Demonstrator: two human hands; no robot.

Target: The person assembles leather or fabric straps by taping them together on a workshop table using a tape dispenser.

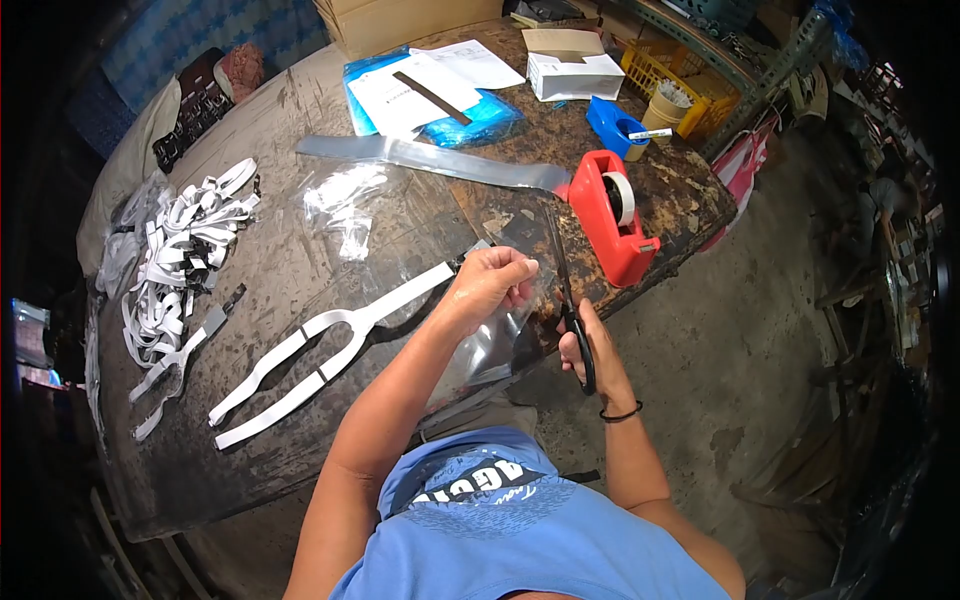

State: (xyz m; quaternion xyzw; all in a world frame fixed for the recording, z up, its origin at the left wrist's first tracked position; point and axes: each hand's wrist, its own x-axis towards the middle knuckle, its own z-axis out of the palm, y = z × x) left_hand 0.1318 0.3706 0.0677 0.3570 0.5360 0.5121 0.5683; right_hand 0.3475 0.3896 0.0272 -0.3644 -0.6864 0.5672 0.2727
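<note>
My left hand [488,287] is closed in a pinch above the table's near edge; what its fingers hold, if anything, I cannot make out. Clear plastic film [490,345] lies just below it. A white Y-shaped strap [362,320] lies flat on the table, its single end reaching behind my left hand. My right hand [598,350] grips black-handled scissors [582,350], their blades pointing away from me, beside the red tape dispenser [612,225]. A long strip of clear plastic [430,160] stretches across the table to the dispenser.
At the left is a heap of white straps [180,260], with a grey-ended strap [180,360] nearby. Papers [410,95] on blue plastic, a white box [572,75] and a blue tape dispenser [612,125] stand at the back. A yellow crate [650,68] sits beyond.
</note>
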